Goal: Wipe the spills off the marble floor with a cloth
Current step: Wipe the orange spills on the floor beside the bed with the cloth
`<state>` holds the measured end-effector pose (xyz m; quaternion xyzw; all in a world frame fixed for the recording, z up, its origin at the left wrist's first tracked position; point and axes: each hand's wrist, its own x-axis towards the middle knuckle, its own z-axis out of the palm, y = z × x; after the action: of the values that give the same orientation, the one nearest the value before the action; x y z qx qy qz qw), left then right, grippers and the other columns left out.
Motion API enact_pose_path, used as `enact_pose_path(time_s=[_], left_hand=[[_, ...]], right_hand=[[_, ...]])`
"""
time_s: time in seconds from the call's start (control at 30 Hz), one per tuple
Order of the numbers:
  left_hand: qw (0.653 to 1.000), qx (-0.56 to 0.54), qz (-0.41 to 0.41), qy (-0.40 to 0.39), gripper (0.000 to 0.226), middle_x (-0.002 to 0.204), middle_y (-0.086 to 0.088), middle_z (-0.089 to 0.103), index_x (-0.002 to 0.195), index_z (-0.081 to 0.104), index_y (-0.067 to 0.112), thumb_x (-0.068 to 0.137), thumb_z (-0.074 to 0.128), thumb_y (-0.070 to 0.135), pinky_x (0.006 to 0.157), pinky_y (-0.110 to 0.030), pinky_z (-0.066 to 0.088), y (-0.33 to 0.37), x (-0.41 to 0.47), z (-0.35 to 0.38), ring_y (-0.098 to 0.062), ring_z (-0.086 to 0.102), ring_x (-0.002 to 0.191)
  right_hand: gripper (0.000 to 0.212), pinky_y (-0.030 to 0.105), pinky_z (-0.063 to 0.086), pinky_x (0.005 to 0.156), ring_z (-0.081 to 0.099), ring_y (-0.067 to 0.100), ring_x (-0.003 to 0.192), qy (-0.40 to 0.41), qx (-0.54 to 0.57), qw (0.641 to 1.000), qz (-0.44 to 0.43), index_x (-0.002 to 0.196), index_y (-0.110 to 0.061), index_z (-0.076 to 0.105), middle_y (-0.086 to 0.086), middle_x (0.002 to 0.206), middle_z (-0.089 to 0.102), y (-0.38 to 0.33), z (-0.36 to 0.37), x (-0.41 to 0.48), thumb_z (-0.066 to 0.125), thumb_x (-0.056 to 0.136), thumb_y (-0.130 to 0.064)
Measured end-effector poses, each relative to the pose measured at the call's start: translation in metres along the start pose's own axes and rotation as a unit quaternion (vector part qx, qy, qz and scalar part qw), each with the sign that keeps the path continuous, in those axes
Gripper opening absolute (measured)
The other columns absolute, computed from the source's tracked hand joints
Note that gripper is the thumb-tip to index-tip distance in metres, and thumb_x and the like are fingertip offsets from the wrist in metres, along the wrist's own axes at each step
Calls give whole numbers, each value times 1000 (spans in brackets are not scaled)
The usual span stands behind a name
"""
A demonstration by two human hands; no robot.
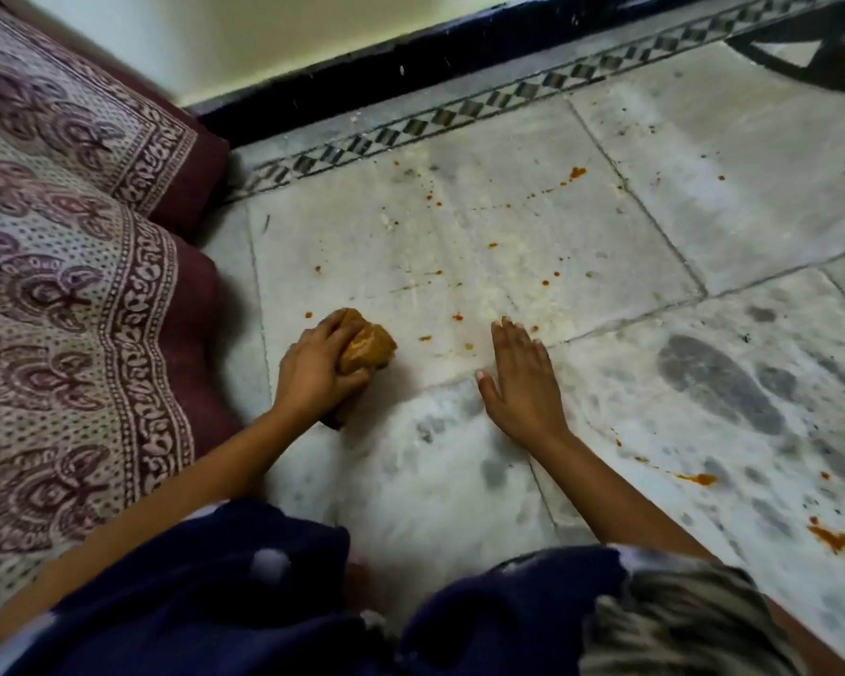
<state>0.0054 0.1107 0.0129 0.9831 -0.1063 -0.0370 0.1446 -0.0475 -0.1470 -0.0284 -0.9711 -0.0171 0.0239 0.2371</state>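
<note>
Cloth point(364, 346) in left hand point(315, 370) (bunched)

Left grip point(320, 368) curled, right grip point(518, 378) flat.

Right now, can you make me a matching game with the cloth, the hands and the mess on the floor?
Things:
1. cloth
2. right hand
3. patterned bedspread
4. largest orange splat

Where or how:
A. lying flat, fingers straight, on the marble floor
B. draped along the left side
C. bunched up in the left hand
D. low on the far right

Pairs: 1-C, 2-A, 3-B, 4-D
</note>
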Motion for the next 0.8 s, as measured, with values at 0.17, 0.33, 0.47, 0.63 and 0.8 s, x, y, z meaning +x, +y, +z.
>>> enact_pose_path(time_s=[0.17,0.33,0.47,0.63,0.8], left_hand=[[999,-2,-23,37,81,147,2,39,133,49,26,61,40,63,88,-41,44,-39,24,-4,-28,49,119],[995,-29,-84,38,74,150,0,35,135,46,27,68,47,58,93,-44,42,-64,62,19,-32,48,120],[997,-17,-79,-17,74,158,-1,16,140,39,36,71,41,62,107,-48,22,-63,67,43,-33,27,137],[995,15,80,-54,71,158,0,-1,143,25,47,75,34,66,114,-49,1,-64,34,60,-34,8,144],[997,42,34,-45,74,159,-5,10,141,29,47,70,30,68,110,-57,10,-104,48,47,-42,18,140]], right_hand=[[79,28,-9,113,3,22,145,-3,-51,999,-15,148,-5,8,13,157,5,1,26,29,6,84,-50],[77,27,-10,113,-4,17,141,-5,-72,997,-22,148,-2,9,14,156,4,-6,49,41,10,87,-50],[76,30,-3,114,2,21,143,0,-80,997,1,148,-1,11,15,156,7,-9,63,41,16,90,-51],[77,34,3,116,7,26,145,16,-87,995,42,149,-2,10,16,156,6,-9,71,38,19,92,-54],[78,36,5,117,6,26,145,7,-108,993,57,148,1,10,18,156,5,-10,71,38,16,94,-56]])
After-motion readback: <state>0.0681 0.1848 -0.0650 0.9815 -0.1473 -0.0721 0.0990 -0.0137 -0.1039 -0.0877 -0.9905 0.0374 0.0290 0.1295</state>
